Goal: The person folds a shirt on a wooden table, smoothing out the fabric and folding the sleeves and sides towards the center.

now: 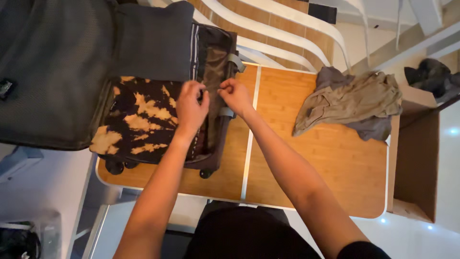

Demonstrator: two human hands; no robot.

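Nearest the camera, two bare forearms reach up from a dark lap over the wooden table (pixel 306 163), which has a white rim and a white seam down its middle. The left hand (pixel 190 109) lies over the suitcase (pixel 211 158), fingers curled and pinching at the olive-brown cloth (pixel 213 72) packed along its right side. The right hand (pixel 235 95) is just beside it, fingers bent, gripping the same cloth near the suitcase's edge; the two hands are almost touching.

The suitcase lies open on the table's left half, its small wheels (pixel 115 166) toward the person. Inside, under the left hand, lies a folded dark garment with orange bleach-like blotches (pixel 139 122). Above it is a folded dark grey garment (pixel 153 41). The mesh-lined lid (pixel 48 72) hangs open off the table's left edge.

Farther right, well apart from the hands, a crumpled heap of khaki and grey clothes (pixel 350 103) sits at the table's far corner. Beyond it stands a white slatted chair (pixel 268 24).
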